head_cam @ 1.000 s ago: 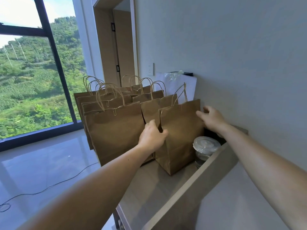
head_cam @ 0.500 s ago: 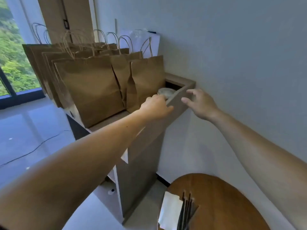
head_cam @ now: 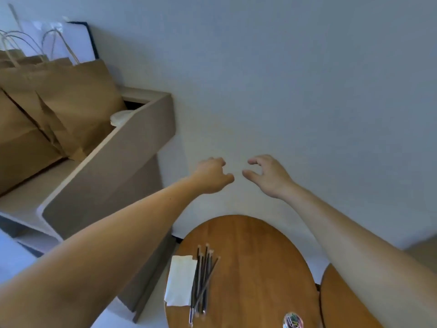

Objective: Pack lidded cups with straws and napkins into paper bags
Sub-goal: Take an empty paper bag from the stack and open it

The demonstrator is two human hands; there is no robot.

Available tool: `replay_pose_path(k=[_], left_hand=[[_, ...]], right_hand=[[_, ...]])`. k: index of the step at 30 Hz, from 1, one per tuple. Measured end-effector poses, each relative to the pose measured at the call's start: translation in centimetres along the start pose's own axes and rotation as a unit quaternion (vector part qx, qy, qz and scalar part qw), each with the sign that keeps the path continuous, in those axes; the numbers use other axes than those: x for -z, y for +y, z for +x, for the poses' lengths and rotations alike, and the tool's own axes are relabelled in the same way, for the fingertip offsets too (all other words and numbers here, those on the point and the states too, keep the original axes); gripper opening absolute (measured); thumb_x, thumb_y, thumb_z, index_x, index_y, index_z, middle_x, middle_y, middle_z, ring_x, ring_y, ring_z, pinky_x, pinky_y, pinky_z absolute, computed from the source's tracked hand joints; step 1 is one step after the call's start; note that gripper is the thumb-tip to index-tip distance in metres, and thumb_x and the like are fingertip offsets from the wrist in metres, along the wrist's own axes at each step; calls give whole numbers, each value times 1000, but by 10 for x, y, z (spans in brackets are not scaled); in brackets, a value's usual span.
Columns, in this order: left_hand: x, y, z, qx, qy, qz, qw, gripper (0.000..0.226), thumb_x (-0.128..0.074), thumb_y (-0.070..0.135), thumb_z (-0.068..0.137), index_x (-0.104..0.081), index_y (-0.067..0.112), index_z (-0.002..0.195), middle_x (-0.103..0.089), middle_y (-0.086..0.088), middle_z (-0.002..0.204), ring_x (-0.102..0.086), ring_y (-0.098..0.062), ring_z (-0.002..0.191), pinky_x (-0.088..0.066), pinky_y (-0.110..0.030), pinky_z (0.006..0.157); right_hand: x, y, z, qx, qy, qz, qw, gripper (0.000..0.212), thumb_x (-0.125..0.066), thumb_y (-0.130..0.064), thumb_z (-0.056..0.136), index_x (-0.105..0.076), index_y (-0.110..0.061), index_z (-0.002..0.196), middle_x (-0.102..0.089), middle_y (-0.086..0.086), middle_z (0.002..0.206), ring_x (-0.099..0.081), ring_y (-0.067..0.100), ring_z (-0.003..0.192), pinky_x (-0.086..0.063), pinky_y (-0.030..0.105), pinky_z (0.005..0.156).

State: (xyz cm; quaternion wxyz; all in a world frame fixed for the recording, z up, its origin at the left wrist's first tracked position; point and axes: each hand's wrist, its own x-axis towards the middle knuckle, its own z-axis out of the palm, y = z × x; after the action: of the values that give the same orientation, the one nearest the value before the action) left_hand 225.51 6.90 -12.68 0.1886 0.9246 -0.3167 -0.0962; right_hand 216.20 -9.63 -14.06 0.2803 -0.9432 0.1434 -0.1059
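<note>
1. Left hand (head_cam: 211,177): fingers curled in toward the palm, thumb sticking out to the right, nothing in them. Back of the hand faces the camera.
2. Right hand (head_cam: 268,177): fingers bent loosely like a claw and spread a bit, thumb low, nothing held.
3. The two hands hang in the air side by side, thumbs near each other but apart, in front of the bare wall (head_cam: 295,79). Both forearms reach out from the bottom corners.
4. Below the hands: round wooden table (head_cam: 260,256) set against the wall.
5. Straws (head_cam: 202,278): dark bundle lying flat on the left part of that table, a little fanned out, pointing roughly at the wall.
6. Napkin (head_cam: 181,280): white, flat, on the table's left edge, just beside the straws; its right edge touches them.
7. Small round container (head_cam: 293,320) with coloured bits sits at the table's near edge; contents too blurred to name.
8. Second wooden table (head_cam: 343,304) sits close on the right, cut off by the frame.
9. Up left: grey cabinet (head_cam: 113,166) with a raised side panel.
10. Paper bags (head_cam: 78,107): brown, upright, with handles, packed close together on the cabinet top; the row runs off frame, so no count.
11. Lidded cup (head_cam: 120,117): only the pale lid peeks over the panel, just beside the nearest bag at the wall end.
12. White bag (head_cam: 78,43) stands behind the brown ones, against the wall.
</note>
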Motion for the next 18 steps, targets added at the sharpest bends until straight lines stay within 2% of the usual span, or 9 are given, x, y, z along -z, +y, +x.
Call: replay_pose_path(k=[6, 10, 13, 16, 18], left_hand=[[-84, 133, 40, -62, -75, 13, 995, 65, -53, 47, 94, -38, 14, 148, -41, -8, 151, -41, -29, 135, -39, -45, 109], [-152, 229, 57, -122, -138, 16, 983, 63, -53, 44, 95, -38, 14, 148, -42, -6, 151, -43, -27, 134, -40, -40, 107], [-203, 291, 61, -169, -184, 20, 968, 62, -51, 43, 96, -36, 15, 149, -40, -6, 152, -41, -26, 136, -38, -39, 107], [-253, 340, 61, -209, -230, 25, 950, 61, -49, 43, 97, -36, 14, 150, -39, -7, 152, -40, -26, 136, -38, -38, 107], [-286, 364, 59, -230, -257, 25, 938, 61, -49, 43, 97, -37, 15, 149, -41, -7, 151, -41, -26, 135, -38, -37, 106]], right_hand=[[61, 139, -53, -83, 24, 2, 996, 52, -59, -45, 95, -53, -15, 137, -50, 3, 142, -46, 18, 131, -36, 32, 108], [94, 234, -111, -177, 44, 8, 983, 52, -57, -46, 95, -51, -17, 138, -46, 1, 145, -44, 18, 132, -38, 34, 108], [113, 301, -161, -259, 71, 18, 963, 53, -56, -46, 96, -50, -18, 140, -46, 1, 146, -46, 17, 130, -40, 34, 107], [122, 355, -207, -343, 101, 0, 934, 49, -54, -46, 97, -53, -17, 136, -52, 3, 138, -53, 21, 123, -45, 34, 98], [126, 386, -233, -394, 127, -45, 909, 49, -53, -47, 96, -53, -17, 134, -55, 6, 131, -53, 26, 120, -46, 40, 95]])
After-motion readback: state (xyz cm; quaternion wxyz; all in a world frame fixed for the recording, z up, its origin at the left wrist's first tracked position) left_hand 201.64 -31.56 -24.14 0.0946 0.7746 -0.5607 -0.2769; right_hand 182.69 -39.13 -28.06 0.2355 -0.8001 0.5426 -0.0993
